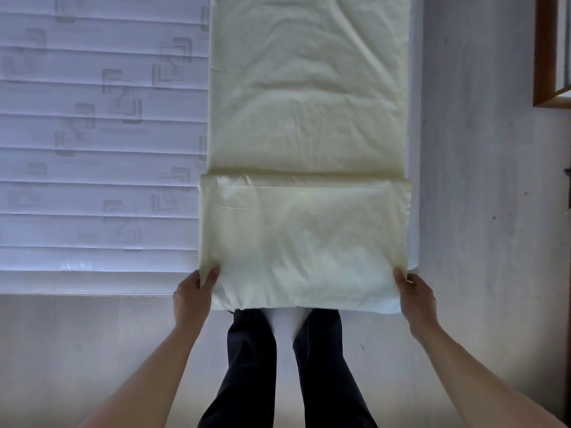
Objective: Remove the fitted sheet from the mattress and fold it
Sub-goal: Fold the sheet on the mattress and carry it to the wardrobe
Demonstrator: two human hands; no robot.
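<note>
A pale yellow fitted sheet (306, 125) lies as a long narrow strip along the right side of the bare white mattress (92, 149). Its near end is folded back over itself into a thick panel that overhangs the mattress's near edge. My left hand (194, 291) pinches the panel's near left corner, thumb on top. My right hand (414, 293) grips the near right corner the same way.
The mattress has a quilted pattern and fills the left of the view. Pale floor (482, 180) runs along the right and in front. My legs in dark trousers (256, 366) stand just below the sheet's near edge. A wooden frame (543, 57) stands at the upper right.
</note>
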